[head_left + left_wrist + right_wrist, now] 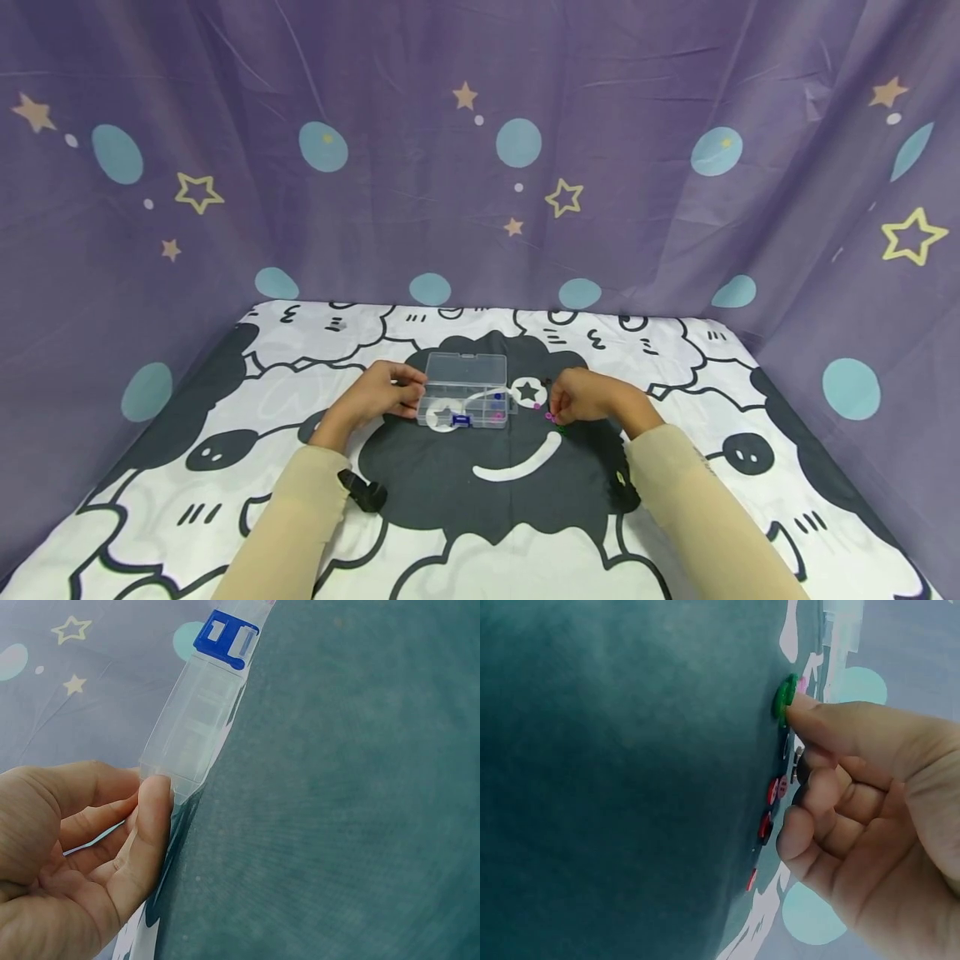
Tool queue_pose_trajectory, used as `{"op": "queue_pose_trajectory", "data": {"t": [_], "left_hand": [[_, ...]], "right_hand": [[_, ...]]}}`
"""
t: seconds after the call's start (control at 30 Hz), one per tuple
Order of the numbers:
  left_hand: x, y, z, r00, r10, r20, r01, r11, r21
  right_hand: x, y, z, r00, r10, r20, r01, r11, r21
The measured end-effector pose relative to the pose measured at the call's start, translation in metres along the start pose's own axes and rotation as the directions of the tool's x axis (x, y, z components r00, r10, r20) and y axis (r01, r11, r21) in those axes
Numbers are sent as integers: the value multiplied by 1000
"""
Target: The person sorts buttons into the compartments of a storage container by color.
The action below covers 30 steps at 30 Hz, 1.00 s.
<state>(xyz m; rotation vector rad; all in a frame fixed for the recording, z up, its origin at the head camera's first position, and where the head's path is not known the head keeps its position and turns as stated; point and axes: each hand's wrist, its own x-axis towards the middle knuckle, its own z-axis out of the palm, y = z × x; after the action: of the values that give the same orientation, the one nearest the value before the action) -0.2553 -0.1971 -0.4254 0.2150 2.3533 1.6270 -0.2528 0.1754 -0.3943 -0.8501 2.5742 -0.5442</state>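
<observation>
A clear plastic compartment box (467,390) stands on the cloth with its lid raised at the back. Its blue latch (226,639) is on the front side, and a few small blue and pink pieces lie in its right-hand compartments. My left hand (384,392) grips the box's left end between thumb and fingers. To the right of the box, my right hand (583,395) is down at small loose buttons. Its thumb tip is beside a green button (784,697). A pink button (551,416) lies at the fingertips; whether they pinch it is hidden.
Several red and dark buttons (772,790) lie on the cloth under the right hand's curled fingers. Another pink button (537,406) lies between box and hand. A sheep-print cloth (510,492) covers the table, with a purple curtain (420,217) behind and along both sides.
</observation>
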Motion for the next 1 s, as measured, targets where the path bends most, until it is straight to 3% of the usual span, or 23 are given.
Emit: {"op": "queue_pose_trajectory", "data": {"t": [0.33, 0.63, 1.0], "left_hand": [[1, 0, 0, 1000, -11, -5, 11, 1000, 4], [0, 2, 0, 1000, -17, -5, 17, 1000, 8], [-3, 5, 1, 1000, -7, -8, 7, 1000, 11]], "right_hand": [[-2, 1, 1, 1000, 25, 16, -24, 999, -38], [-11, 6, -1, 998, -60, 4, 60, 996, -59], [-11, 16, -3, 992, -97, -74, 97, 995, -4]]}}
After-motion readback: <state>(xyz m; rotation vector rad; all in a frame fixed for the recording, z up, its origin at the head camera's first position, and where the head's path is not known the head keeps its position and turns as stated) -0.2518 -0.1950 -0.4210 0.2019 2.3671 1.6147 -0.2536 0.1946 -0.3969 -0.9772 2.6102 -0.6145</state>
